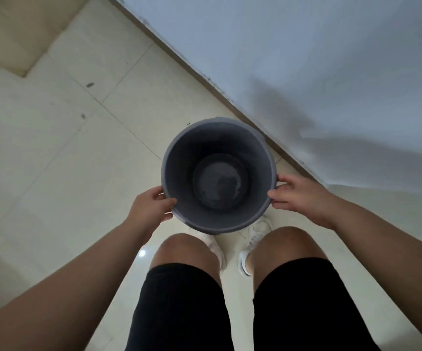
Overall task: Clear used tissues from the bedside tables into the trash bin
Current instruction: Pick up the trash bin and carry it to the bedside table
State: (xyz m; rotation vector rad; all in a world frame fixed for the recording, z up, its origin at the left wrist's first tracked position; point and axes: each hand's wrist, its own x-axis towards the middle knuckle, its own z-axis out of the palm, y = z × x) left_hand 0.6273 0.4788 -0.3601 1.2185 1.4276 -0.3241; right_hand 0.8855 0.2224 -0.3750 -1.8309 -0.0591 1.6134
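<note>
Here, left hand (151, 207) and right hand (298, 198) grip the trash bin (179, 160) by its rim.

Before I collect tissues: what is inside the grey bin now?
Inside the bin only its bare dark bottom shows, faintly smudged; no tissues. Nothing there is covered.

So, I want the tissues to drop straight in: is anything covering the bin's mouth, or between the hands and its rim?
Nothing visible. The left hand and the right hand each grip the trash bin at its rim. Its mouth is uncovered, clear down to the bottom. No tissues in view.
</note>
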